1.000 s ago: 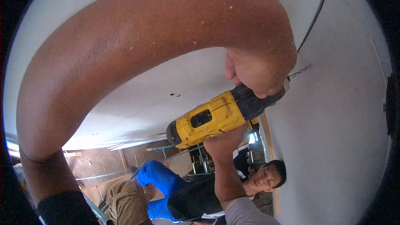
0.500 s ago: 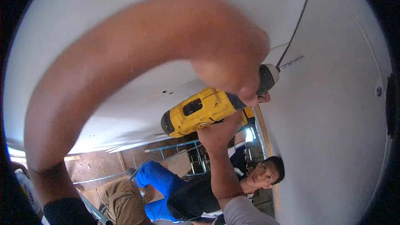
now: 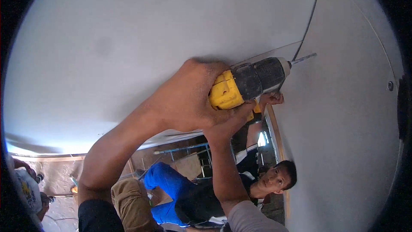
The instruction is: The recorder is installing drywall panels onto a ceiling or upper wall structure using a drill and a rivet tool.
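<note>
My left hand [image 3: 186, 94] is closed around the rear body of a yellow-and-black cordless drill [image 3: 253, 81]. My right hand [image 3: 223, 126] grips the drill from underneath, just below my left hand, with most of the handle hidden. The drill's long twist bit [image 3: 304, 58] points right toward the pale board [image 3: 339, 124]; I cannot tell whether its tip touches. A dark seam runs between this board and the wide white board [image 3: 103, 17] above my hands.
A co-worker [image 3: 197, 202] in black top and blue trousers lies below, one raised hand [image 3: 272, 99] beside the board. Another person [image 3: 25, 189] is at far left. Blue metal scaffolding [image 3: 180, 150], a wooden batten [image 3: 274, 137] and brown trousers [image 3: 131, 202] also show below.
My left arm has swung down from over the drill, and that hand has shifted back from the front to the rear body. The co-worker's raised hand shows more beside the drill.
</note>
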Demonstrator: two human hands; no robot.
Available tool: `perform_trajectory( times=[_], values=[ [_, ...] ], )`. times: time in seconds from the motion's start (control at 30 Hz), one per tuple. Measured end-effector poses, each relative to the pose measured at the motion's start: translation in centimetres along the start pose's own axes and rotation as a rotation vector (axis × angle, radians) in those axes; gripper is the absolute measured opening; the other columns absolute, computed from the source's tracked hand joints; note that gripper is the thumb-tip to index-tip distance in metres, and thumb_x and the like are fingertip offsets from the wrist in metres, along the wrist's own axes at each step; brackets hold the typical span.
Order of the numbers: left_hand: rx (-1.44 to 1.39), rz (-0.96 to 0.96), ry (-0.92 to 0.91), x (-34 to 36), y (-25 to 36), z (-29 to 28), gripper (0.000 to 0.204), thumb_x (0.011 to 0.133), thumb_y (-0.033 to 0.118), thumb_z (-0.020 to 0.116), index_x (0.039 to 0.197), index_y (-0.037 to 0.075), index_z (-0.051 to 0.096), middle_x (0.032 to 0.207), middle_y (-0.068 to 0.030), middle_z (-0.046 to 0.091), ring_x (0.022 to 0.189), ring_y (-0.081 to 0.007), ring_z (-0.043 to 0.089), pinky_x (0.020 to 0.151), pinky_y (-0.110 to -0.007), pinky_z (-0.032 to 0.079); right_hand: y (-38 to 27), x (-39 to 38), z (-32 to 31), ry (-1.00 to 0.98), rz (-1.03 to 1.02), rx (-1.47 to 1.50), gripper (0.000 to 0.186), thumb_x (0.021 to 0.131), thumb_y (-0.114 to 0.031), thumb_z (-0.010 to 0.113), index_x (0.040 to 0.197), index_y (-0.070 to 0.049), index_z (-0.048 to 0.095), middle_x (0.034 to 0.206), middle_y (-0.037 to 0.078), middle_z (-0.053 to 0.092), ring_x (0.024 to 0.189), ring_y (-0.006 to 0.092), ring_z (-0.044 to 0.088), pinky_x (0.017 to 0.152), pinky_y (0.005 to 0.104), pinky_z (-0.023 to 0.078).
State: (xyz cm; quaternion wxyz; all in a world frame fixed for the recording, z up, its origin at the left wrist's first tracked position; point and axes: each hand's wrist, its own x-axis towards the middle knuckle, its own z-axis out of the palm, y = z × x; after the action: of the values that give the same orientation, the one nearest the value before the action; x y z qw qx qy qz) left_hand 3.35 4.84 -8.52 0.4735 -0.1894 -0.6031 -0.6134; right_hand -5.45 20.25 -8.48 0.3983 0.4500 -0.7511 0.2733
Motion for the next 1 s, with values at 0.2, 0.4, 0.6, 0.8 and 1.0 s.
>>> perform_trajectory(
  times=[0.2, 0.4, 0.6, 0.8, 1.0],
  values=[
    [0.013, -0.071, -0.002, -0.3, -0.1, -0.1, 0.048, 0.057, 0.013, 0.080, 0.099, -0.002, 0.062, 0.082, -0.0135, 0.064, 0.074, -0.0180, 0.062, 0.073, -0.032, 0.052, 1.3, 0.1, -0.7, -0.010, -0.089, 0.165, 0.069, 0.064, -0.014, 0.082, 0.114, 0.000, 0.036, 0.104, 0.016, 0.055, 0.093, 0.0247, 0.059, 0.083, 0.0372, 0.050],
    [0.025, -0.025, 0.061, -0.6, -0.9, -0.4, 0.057, 0.060, 0.015, 0.083, 0.109, -0.002, 0.059, 0.088, -0.0130, 0.065, 0.079, -0.0177, 0.064, 0.076, -0.030, 0.052, 1.5, -0.1, -0.9, -0.011, -0.151, 0.076, 0.067, 0.067, -0.017, 0.084, 0.111, -0.002, 0.035, 0.106, 0.012, 0.053, 0.098, 0.0181, 0.058, 0.084, 0.0314, 0.050],
    [0.067, -0.119, -0.018, -1.1, 0.2, -0.6, 0.070, 0.057, 0.018, 0.085, 0.118, 0.002, 0.056, 0.098, -0.0170, 0.065, 0.086, -0.0243, 0.066, 0.079, -0.033, 0.052, 1.9, 0.4, -0.7, 0.044, -0.126, 0.103, 0.061, 0.062, -0.021, 0.085, 0.104, 0.001, 0.046, 0.096, 0.014, 0.055, 0.084, 0.0223, 0.058, 0.075, 0.0352, 0.050],
    [0.261, -0.064, 0.047, -2.0, -0.6, 0.0, 0.076, 0.057, 0.021, 0.086, 0.121, 0.003, 0.049, 0.090, -0.0155, 0.065, 0.083, -0.0278, 0.067, 0.075, -0.036, 0.053, 2.3, 0.2, -0.9, 0.055, -0.130, 0.195, 0.056, 0.063, -0.023, 0.084, 0.098, 0.002, 0.048, 0.092, 0.014, 0.055, 0.082, 0.0221, 0.058, 0.074, 0.0342, 0.050],
    [0.118, -0.163, 0.060, -2.0, -0.7, -0.1, 0.066, 0.058, 0.024, 0.087, 0.110, 0.002, 0.052, 0.087, -0.0135, 0.065, 0.082, -0.0266, 0.067, 0.074, -0.035, 0.053, 2.5, 0.0, -1.3, -0.064, -0.158, 0.064, 0.059, 0.070, -0.018, 0.083, 0.106, -0.001, 0.038, 0.101, 0.012, 0.056, 0.091, 0.0168, 0.061, 0.080, 0.0316, 0.052]
  ],
)
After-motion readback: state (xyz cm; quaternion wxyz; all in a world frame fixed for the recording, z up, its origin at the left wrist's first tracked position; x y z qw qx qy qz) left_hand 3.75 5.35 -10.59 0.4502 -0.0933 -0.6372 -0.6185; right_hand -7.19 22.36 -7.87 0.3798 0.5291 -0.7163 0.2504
